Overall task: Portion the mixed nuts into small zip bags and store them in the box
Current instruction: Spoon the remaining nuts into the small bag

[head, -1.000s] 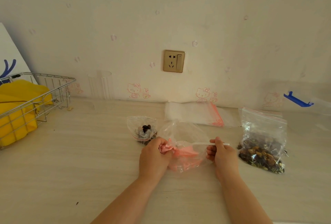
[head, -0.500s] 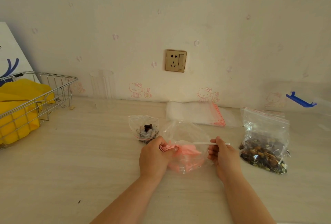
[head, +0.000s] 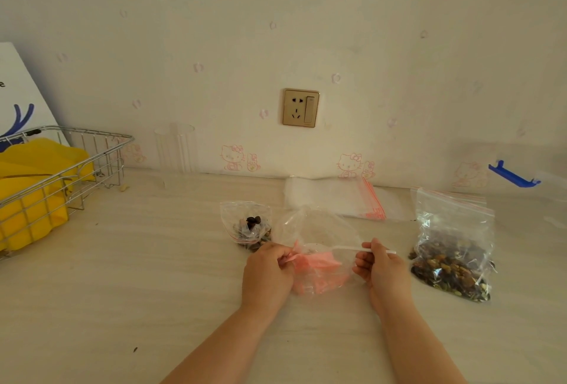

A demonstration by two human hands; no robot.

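My left hand [head: 266, 276] pinches the left edge of a small clear zip bag [head: 319, 248] that shows pink through its lower part. My right hand [head: 382, 270] grips a thin white spoon handle [head: 362, 249] whose bowl end reaches into that bag, and its fingers also touch the bag's right edge. Just behind my left hand sits a small filled bag of nuts [head: 250, 225]. The large zip bag of mixed nuts [head: 452, 248] stands open at the right. A flat stack of empty zip bags [head: 334, 196] lies near the wall.
A wire basket [head: 61, 168] with yellow contents stands at the far left on the pale table [head: 138, 261]. A clear ribbed cup [head: 176, 149] stands by the wall. A clear box with a blue clip [head: 512, 175] sits at the far right.
Both hands and the small bag stay almost in place; only the view has shifted slightly.
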